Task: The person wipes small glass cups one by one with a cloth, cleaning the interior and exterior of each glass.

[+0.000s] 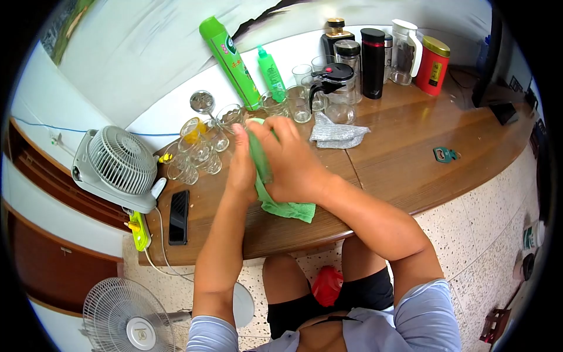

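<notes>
A thin green cloth (288,211) is bunched between my two hands above the front of the wooden table, its loose end hanging down toward the edge. My left hand (241,164) grips it from the left, thumb pointing up. From the right, my right hand (293,161) closes over the cloth, its outline slightly smeared by motion. A smooth, glossy green strip shows between the palms; whether a glass is wrapped inside, I cannot tell. Just beyond the hands stand several clear glasses (229,114). A folded grey cloth (339,132) lies to the right of my right hand.
On the table (399,158) are a phone (179,217), a small fan (120,161), a green spray can (231,64), a green bottle (271,73), a glass teapot (340,100), a black flask (372,64), a red tin (433,67) and a bottle opener (446,155).
</notes>
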`<control>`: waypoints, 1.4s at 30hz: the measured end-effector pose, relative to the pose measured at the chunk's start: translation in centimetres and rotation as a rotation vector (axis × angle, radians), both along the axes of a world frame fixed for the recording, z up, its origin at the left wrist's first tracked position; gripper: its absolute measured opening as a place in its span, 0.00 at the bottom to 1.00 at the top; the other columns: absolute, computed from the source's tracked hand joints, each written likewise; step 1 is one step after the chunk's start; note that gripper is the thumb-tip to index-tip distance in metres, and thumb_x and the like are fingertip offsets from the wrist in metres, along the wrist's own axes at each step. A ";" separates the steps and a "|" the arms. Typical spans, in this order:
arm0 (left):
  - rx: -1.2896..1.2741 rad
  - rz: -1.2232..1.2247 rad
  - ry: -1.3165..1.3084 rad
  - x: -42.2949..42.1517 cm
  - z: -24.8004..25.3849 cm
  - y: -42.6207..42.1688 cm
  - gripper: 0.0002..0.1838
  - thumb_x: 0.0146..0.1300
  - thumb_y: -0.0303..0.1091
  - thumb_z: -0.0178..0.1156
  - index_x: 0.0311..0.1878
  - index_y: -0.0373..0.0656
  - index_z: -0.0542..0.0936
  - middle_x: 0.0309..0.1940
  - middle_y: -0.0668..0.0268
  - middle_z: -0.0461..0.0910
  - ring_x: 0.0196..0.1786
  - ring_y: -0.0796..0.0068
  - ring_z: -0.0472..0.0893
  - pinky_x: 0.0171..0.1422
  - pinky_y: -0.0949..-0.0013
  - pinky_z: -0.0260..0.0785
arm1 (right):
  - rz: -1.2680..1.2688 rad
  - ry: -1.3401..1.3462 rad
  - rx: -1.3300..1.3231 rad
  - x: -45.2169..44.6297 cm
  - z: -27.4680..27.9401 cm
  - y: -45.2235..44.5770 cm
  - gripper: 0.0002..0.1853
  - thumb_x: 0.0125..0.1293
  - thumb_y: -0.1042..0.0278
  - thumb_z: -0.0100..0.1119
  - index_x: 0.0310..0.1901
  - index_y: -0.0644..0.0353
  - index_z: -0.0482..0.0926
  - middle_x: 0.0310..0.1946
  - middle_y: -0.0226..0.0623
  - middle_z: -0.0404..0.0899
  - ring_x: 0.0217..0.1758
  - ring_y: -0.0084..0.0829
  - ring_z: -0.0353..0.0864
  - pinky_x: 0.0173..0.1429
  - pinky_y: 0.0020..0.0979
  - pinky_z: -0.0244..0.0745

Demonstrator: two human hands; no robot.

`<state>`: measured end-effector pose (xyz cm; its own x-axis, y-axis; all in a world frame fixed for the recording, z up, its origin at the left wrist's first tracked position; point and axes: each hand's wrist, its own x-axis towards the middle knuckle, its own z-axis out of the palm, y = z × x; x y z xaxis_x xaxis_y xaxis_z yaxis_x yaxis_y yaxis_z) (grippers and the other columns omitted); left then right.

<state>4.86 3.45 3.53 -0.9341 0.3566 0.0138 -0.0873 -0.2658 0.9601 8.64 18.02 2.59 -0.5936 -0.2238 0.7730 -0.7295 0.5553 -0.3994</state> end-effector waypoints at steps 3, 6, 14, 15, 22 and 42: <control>-0.072 -0.079 0.028 0.8 0.2 0.9 0.50 0.81 0.78 0.36 0.83 0.42 0.67 0.73 0.53 0.77 0.74 0.60 0.80 0.76 0.53 0.77 | -0.120 0.038 -0.093 -0.8 0.2 0.4 0.51 0.48 0.82 0.72 0.78 0.67 0.63 0.61 0.59 0.68 0.68 0.61 0.70 0.70 0.50 0.76; -0.100 -0.138 0.043 0.4 -0.5 0.9 0.50 0.81 0.78 0.36 0.84 0.41 0.65 0.74 0.53 0.77 0.75 0.60 0.80 0.77 0.53 0.76 | -0.215 0.070 -0.125 -1.5 0.0 0.8 0.51 0.49 0.81 0.72 0.79 0.68 0.62 0.62 0.60 0.68 0.68 0.61 0.70 0.70 0.50 0.76; -0.054 0.113 -0.026 -0.2 -0.3 0.0 0.49 0.80 0.79 0.38 0.75 0.39 0.75 0.67 0.54 0.82 0.69 0.61 0.84 0.72 0.53 0.80 | 0.033 -0.076 0.077 -0.1 -0.4 0.1 0.57 0.44 0.79 0.77 0.81 0.62 0.62 0.63 0.56 0.68 0.68 0.61 0.71 0.73 0.50 0.73; -0.054 0.142 -0.048 -0.5 0.0 -0.8 0.49 0.80 0.79 0.38 0.73 0.40 0.77 0.65 0.54 0.83 0.67 0.61 0.85 0.70 0.53 0.81 | 0.069 -0.078 0.106 0.1 -0.5 -0.2 0.57 0.43 0.78 0.77 0.81 0.61 0.62 0.63 0.55 0.68 0.68 0.60 0.71 0.73 0.50 0.73; 0.024 0.107 -0.070 -0.5 0.7 -0.8 0.51 0.78 0.82 0.35 0.71 0.39 0.77 0.64 0.55 0.84 0.65 0.60 0.86 0.68 0.51 0.83 | 0.091 -0.034 0.129 -0.1 -0.3 -0.1 0.55 0.45 0.79 0.75 0.79 0.65 0.63 0.62 0.55 0.69 0.68 0.60 0.70 0.72 0.50 0.74; -0.042 0.127 -0.094 -0.4 1.0 -1.0 0.49 0.81 0.79 0.34 0.71 0.40 0.79 0.64 0.53 0.84 0.67 0.59 0.85 0.70 0.53 0.82 | 0.129 -0.047 0.108 0.0 -0.1 0.0 0.55 0.44 0.80 0.73 0.79 0.66 0.63 0.63 0.56 0.68 0.69 0.61 0.70 0.71 0.50 0.74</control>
